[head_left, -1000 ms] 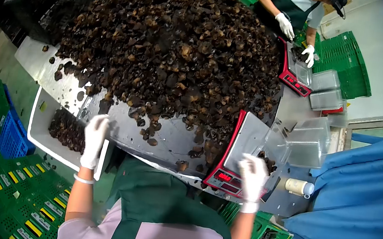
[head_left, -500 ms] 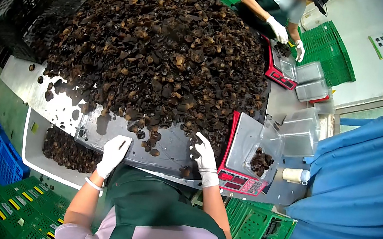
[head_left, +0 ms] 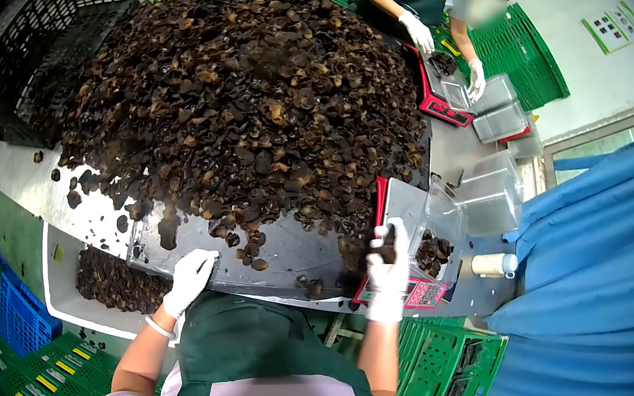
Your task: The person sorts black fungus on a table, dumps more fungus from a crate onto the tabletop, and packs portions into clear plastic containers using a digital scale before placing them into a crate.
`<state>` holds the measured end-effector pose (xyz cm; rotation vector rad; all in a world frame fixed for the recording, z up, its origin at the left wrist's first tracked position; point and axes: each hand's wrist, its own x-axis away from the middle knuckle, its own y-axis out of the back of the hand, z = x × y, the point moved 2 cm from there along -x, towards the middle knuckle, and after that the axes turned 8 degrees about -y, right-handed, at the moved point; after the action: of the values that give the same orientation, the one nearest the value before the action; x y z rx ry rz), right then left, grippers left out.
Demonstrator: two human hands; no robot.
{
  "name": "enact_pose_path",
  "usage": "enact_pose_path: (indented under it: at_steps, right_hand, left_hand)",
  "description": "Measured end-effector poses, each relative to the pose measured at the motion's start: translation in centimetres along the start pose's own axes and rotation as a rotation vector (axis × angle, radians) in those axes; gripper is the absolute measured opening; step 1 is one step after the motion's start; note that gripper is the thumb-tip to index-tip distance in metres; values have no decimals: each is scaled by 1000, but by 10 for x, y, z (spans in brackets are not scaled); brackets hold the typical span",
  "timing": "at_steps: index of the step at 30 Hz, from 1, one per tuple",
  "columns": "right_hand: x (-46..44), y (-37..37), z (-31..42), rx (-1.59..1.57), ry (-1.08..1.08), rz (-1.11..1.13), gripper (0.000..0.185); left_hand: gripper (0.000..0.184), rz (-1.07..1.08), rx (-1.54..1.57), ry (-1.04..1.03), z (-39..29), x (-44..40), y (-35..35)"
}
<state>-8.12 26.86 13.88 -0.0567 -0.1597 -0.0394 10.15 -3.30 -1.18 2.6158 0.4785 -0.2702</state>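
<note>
A big heap of dark brown wood ear mushrooms (head_left: 258,100) covers the table before me. My right hand (head_left: 389,277), in a white glove, is over the left side of the red scale (head_left: 425,296), its fingers closed around a dark wood ear piece (head_left: 384,250). Beside it on the scale, a clear plastic box (head_left: 455,221) contains some wood ear. My left hand (head_left: 191,277), also gloved, rests at the near table edge with fingers loosely extended and nothing visible in them. A few loose pieces (head_left: 249,249) lie beyond it.
A black crate (head_left: 40,37) lies tipped at the left of the heap. Clear boxes (head_left: 492,194) and a white-lidded jar (head_left: 494,265) stand at right. Across the table, a co-worker (head_left: 420,10) works at another red scale (head_left: 447,111). A white bin (head_left: 59,275) with wood ear is below left.
My right hand has moved right, from the table surface to over the scale, with dark wood ear in its fingers. My left hand stays by the table edge. The view has shifted slightly.
</note>
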Motion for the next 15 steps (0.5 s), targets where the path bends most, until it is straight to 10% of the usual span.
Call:
enact_pose_path:
  at_steps: [1,11,15]
  right_hand:
    - [-13,23,20,-384,-157,-30,34]
    - [-62,99,33,1191,775,-478,22]
    - [-49,-9,24,919,490,-8,30]
  left_hand:
    - [12,-16,-19,0,-1,0,0]
    - [11,-73,-113,3,-7,-3,-4]
    - [12,-93,-148,-15,-10,-4,-5]
